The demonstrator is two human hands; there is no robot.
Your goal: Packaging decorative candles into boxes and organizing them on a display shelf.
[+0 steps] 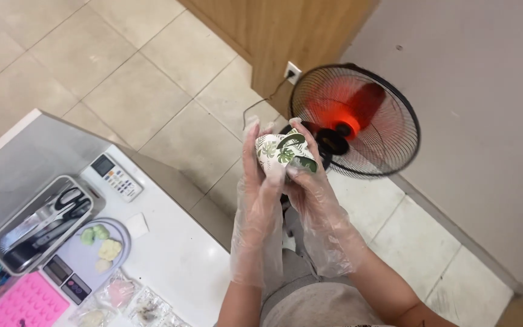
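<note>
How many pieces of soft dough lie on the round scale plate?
4: two green pieces at the plate's top left, one pale yellow in the middle, one small pale piece below it. None seem hidden.

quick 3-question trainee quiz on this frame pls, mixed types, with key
1. True or false: both hands, the left hand and the right hand, wear clear plastic gloves.
2. Multiple choice: the white cup with a green leaf print is (A) lying on the white table, (B) held in both hands above the tiled floor, (C) standing in the grey tray of scissors.
3. Fill in: the black-caged floor fan with red blades stands beside the ____ wall.

Key: 1 true; 2 B; 3 grey
</note>
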